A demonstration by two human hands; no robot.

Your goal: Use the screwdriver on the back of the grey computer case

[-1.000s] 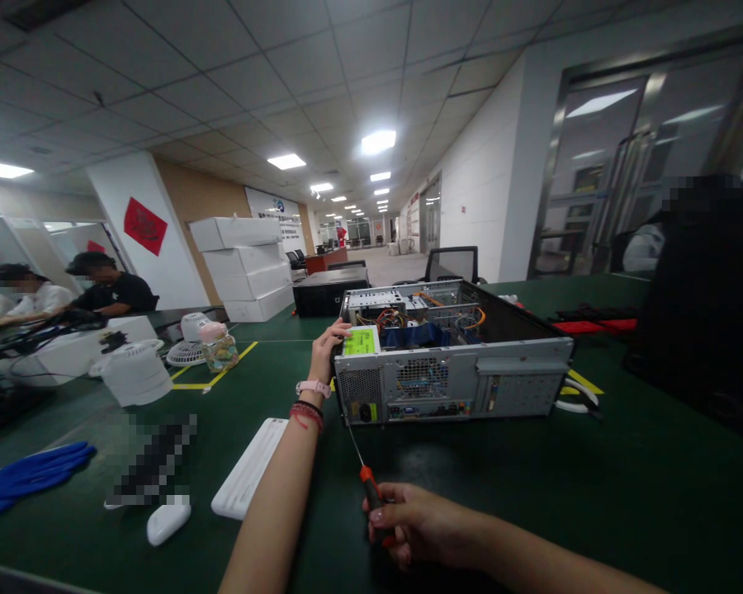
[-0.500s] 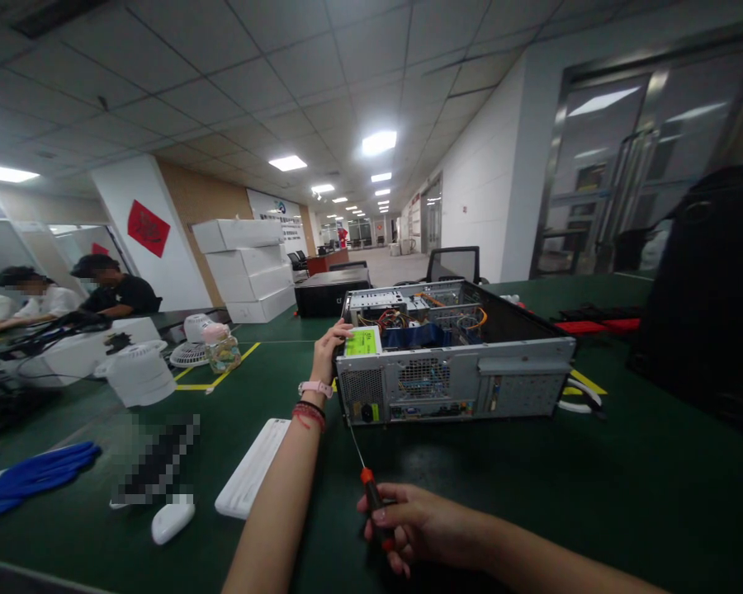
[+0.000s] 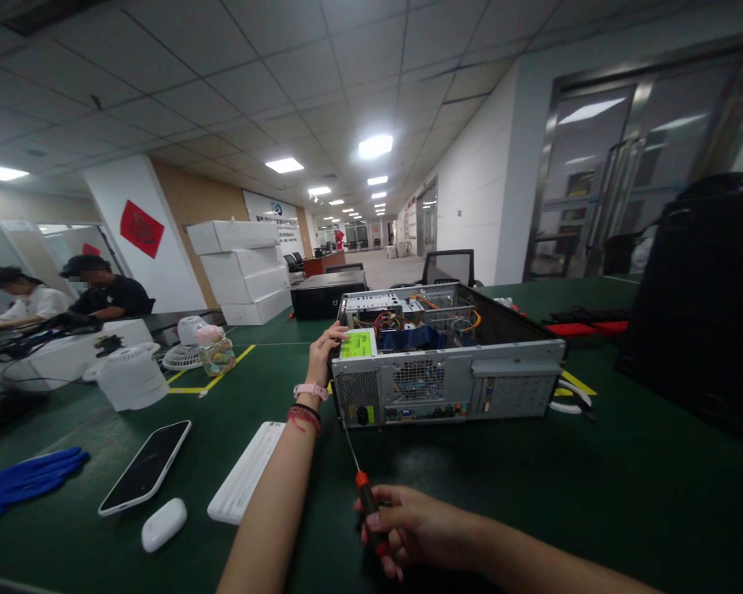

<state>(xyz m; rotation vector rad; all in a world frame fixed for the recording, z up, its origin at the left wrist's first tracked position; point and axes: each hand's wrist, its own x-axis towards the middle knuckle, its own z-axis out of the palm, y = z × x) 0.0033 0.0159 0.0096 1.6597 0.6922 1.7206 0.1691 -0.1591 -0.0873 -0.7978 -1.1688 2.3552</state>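
An open computer case [image 3: 458, 388] lies on the green table with its rear panel facing me. Wires and a power supply [image 3: 357, 345] with a yellow-green label show inside. My left hand [image 3: 325, 351] grips the case at its near left corner, fingers over the top edge by the power supply. In my right hand [image 3: 409, 526], closed around the handle, is a screwdriver [image 3: 370, 507] with a red and black grip. Its thin shaft points up to the lower left corner of the rear panel. Whether the tip sits in a screw is too small to tell.
Left of my left arm lie a white keyboard-like slab [image 3: 238, 487], a phone [image 3: 145, 466], a small white case [image 3: 164, 525] and a blue glove [image 3: 30, 478]. A black bag [image 3: 687, 313] stands at right. Two people sit working at far left.
The view has shifted slightly, so everything sits a little further left. Both hands keep their holds, and the screwdriver stays at the same corner of the case.
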